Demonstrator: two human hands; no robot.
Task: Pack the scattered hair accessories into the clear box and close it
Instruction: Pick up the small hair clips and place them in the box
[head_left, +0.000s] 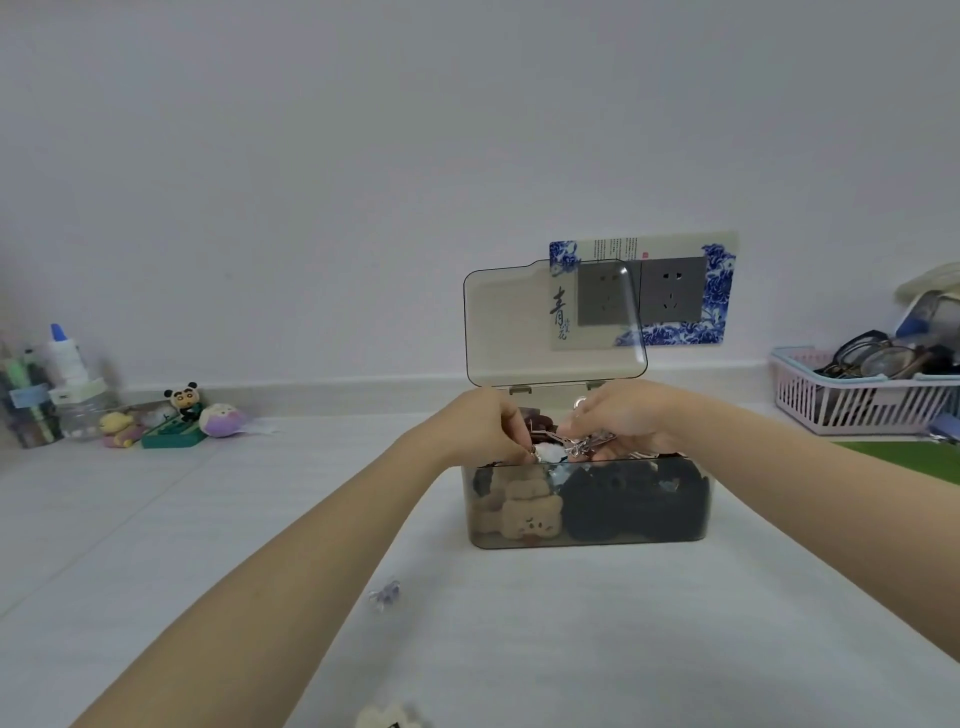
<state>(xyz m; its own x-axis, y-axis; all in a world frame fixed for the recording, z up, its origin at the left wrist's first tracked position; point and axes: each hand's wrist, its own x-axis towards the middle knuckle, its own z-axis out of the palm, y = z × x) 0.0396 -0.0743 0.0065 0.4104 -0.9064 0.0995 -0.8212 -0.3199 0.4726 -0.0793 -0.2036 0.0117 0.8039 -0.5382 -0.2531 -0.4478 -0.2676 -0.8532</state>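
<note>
The clear box (587, 540) stands on the white surface with its lid (509, 322) swung up and back. Brown bear-shaped plush clips (524, 512) and dark scrunchies (634, 506) show through its front wall. Both hands are over the open top. My left hand (480, 423) pinches something small at the rim, and my right hand (626, 418) holds a bunch of metal hair clips (587, 444) above the contents. A small clear claw clip (384, 595) lies loose on the surface in front. A cream plush accessory (387, 717) lies at the bottom edge.
At the far left stand small figurines (184, 400), a glue bottle (65, 353) and a pen holder (26, 395). A pink basket (857, 400) with glasses sits at the right, beside a green mat (914, 457). Wall sockets (670, 288) are behind the box.
</note>
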